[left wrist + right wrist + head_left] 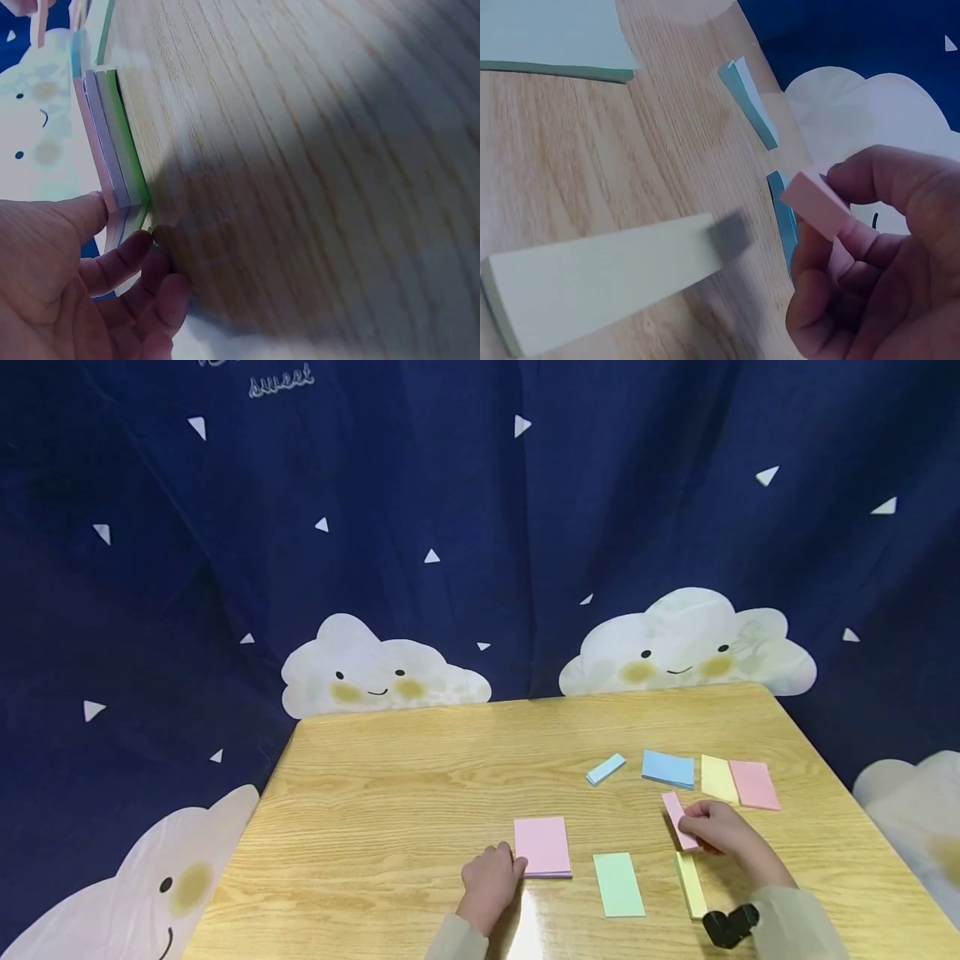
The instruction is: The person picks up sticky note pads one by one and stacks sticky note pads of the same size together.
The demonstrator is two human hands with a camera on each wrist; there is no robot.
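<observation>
The right hand pinches a narrow pink sticky-note pad, lifted just off the wooden desk at the near right. The left hand holds the near left corner of a wider pink-topped pad stack between thumb and curled fingers; from the side its layers show pink, lilac and green. A green pad and a narrow yellow pad lie between the hands. Farther right lie a small blue strip and blue, yellow and pink pads.
</observation>
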